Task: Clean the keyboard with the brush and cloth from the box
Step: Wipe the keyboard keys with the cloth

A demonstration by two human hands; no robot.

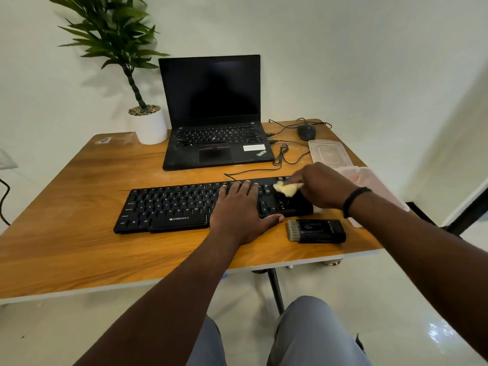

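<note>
Here, the right hand (320, 187) pinches a small yellowish cloth (287, 188) against the right end of the black keyboard (184, 207), which lies right of centre in the frame. The left hand (241, 210) lies flat and unclenched on the keys just left of it, gripping nothing and pinning the board to the desk (79, 207).

The brush (317, 230) rests on the desk just below the keyboard's right end, bristles pointing left, close to the desk's near edge. The clear box (375, 186) and its lid (330, 153) sit at middle right, behind the right wrist.

The likely slips: a wide wiping stroke could swing the right forearm into the box and push it off the desk's right edge, or knock the brush over the near edge. Pressing hard with a bunched cloth could snag a keycap. The keyboard cable (250, 171) trails toward the laptop (214, 120), so a shove could tug it.
</note>
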